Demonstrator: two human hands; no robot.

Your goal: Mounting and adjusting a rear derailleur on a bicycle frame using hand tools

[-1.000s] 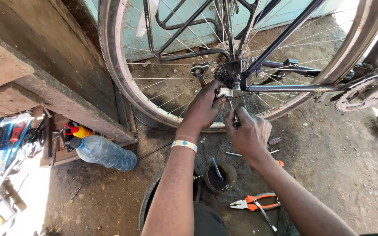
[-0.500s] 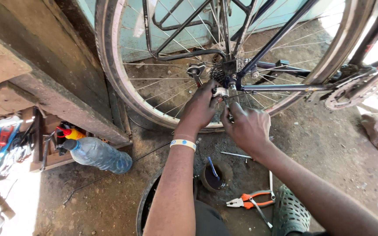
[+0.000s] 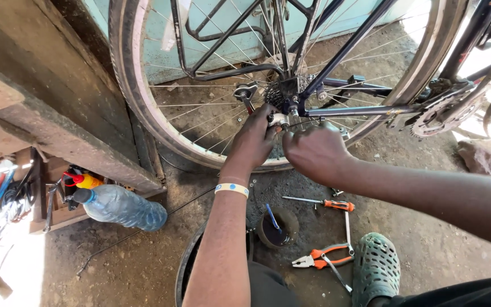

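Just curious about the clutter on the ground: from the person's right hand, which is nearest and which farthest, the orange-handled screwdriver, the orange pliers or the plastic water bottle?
Seen from the head camera, measured from the right hand:
1. Orange-handled screwdriver, on the ground just below the hand.
2. Orange pliers, lower down, beside the green shoe.
3. Plastic water bottle, far off to the left by the wooden bench.

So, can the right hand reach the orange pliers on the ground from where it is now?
Probably yes. The right hand is at the wheel hub, and the pliers lie on open ground below it, with nothing covering them.
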